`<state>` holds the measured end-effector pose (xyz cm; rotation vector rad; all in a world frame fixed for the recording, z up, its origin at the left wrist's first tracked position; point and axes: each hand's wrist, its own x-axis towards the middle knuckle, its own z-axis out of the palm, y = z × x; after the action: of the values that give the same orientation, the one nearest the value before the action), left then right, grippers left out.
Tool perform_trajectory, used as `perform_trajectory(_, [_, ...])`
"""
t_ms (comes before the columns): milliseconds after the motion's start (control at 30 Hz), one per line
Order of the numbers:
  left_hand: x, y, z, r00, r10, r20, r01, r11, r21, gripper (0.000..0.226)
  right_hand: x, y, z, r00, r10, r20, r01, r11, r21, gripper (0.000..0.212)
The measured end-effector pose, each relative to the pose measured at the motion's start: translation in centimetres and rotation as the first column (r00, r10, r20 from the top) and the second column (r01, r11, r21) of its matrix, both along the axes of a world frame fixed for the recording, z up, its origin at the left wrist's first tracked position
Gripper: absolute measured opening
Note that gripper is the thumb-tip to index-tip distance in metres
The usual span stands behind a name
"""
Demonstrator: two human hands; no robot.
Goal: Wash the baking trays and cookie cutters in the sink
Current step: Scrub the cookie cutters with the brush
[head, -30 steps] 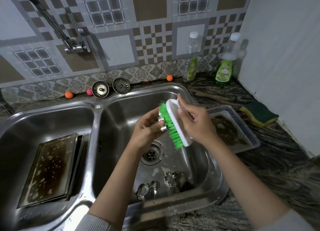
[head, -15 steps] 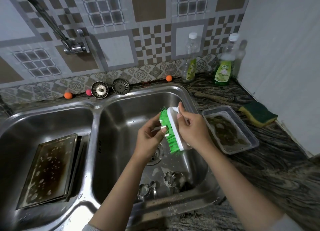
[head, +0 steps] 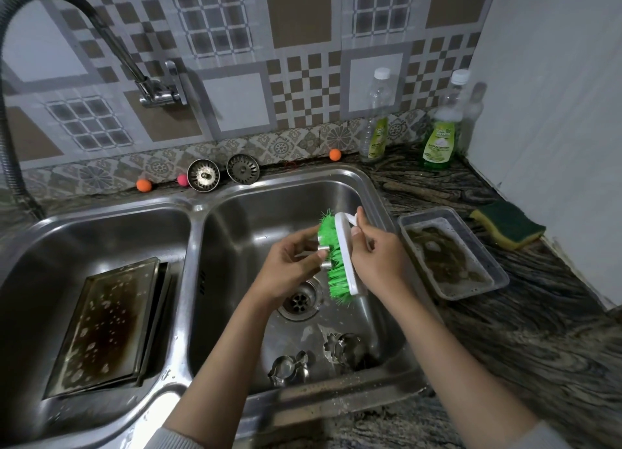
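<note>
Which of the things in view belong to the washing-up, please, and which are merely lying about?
Job in hand:
- scrub brush, held in right hand
- small metal cutter, held in left hand
- cookie cutters on basin floor
- baking trays in left basin

Lying about:
- sponge
- two bottles
- sink strainers
- plastic container

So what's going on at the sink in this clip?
A person is scrubbing a small metal cookie cutter, held in the left hand, with a green-bristled brush gripped by the right hand, over the right basin. Two more cutters lie on its floor. Soiled baking trays sit in the left basin.
</note>
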<state>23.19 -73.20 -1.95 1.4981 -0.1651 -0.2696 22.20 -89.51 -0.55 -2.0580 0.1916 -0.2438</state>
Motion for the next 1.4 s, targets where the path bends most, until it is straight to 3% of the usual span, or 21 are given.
perform_trajectory(167, [-0.1, -0.2, 0.3, 0.999, 0.024, 0.047, -0.025, 0.999, 0.034, 0.041, 0.1, 0.0, -0.5, 0.998, -0.027, -0.057, 0.026, 0.999, -0.021, 0.039])
perform_trajectory(300, [0.2, -0.3, -0.4, 0.993, 0.093, 0.072, -0.091, 0.995, -0.028, 0.045, 0.3, -0.1, -0.4, 0.997, -0.003, -0.079, 0.009, 0.997, 0.072, 0.040])
perform_trajectory(467, [0.5, 0.6, -0.5, 0.977, 0.142, -0.160, -0.190, 0.917, -0.350, 0.047, 0.4, -1.6, 1.1, 0.999, -0.003, -0.034, 0.004, 1.000, 0.027, 0.041])
perform_trajectory(567, [0.6, 1.2, -0.5, 0.971, 0.106, -0.212, -0.186, 0.897, -0.401, 0.045, 0.5, -2.6, 1.9, 0.997, 0.039, 0.061, -0.045, 0.994, 0.102, 0.042])
perform_trajectory(733, [0.6, 0.0, -0.4, 0.981, 0.013, -0.191, -0.087, 0.918, -0.386, 0.050, 0.6, -1.2, 2.8, 0.981, 0.138, 0.133, -0.142, 0.990, 0.022, 0.043])
perform_trajectory(933, [0.8, -0.3, 0.2, 0.980, 0.181, -0.088, -0.199, 0.935, -0.294, 0.052, 0.0, -0.1, 2.4, 0.982, 0.154, 0.112, -0.149, 0.988, -0.049, 0.043])
perform_trajectory(1133, [0.5, 0.1, 0.1, 0.976, 0.203, -0.084, -0.217, 0.950, -0.223, 0.048, 0.4, -1.5, 2.1, 0.971, 0.239, 0.028, -0.239, 0.971, 0.008, 0.041])
perform_trajectory(1300, [0.4, -1.2, 0.9, 0.993, 0.117, -0.032, -0.121, 0.969, -0.215, 0.050, 2.0, -1.9, 3.0, 0.983, 0.165, 0.082, -0.172, 0.981, 0.086, 0.041])
perform_trajectory(1400, [0.7, -1.3, 1.4, 0.983, 0.182, 0.007, -0.177, 0.963, -0.205, 0.042, 1.5, -1.1, 2.3, 0.982, 0.162, 0.099, -0.173, 0.978, 0.119, 0.041])
